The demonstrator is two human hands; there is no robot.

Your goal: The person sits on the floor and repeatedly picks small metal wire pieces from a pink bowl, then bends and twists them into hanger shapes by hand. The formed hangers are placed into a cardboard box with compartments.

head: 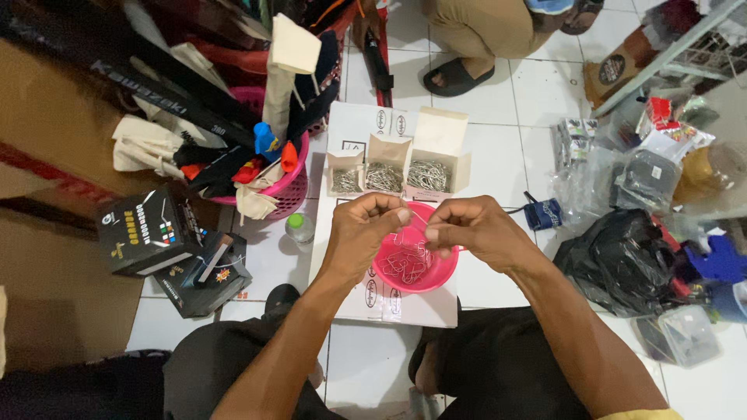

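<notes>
Forearms enter from the bottom edge, knees in dark trousers below them, partly cut off. Left hand [364, 232] and right hand [473, 227] meet above a pink bowl [428, 272], fingertips pinched together on a thin wire clip [412, 230]; clip is small and pale, hard to make out, exact grip unclear. Bowl sits just under the hands on a white flat box [405, 305] on the tiled floor [498, 140], holds a loose tangle of wire clips [403, 263], partly hidden by the hands. Three small open cardboard boxes [397, 173] of metal clips stand in a row just beyond the hands, on the same white box. Pink basket [284, 194] of cloth bags and markers at left, near it a bottle with green cap [298, 227]. Two black boxes [167, 245] lie further left. Black plastic bag [622, 260] and clutter at right, blurred. Another person's sandalled foot [455, 78] at top, body cut off.
</notes>
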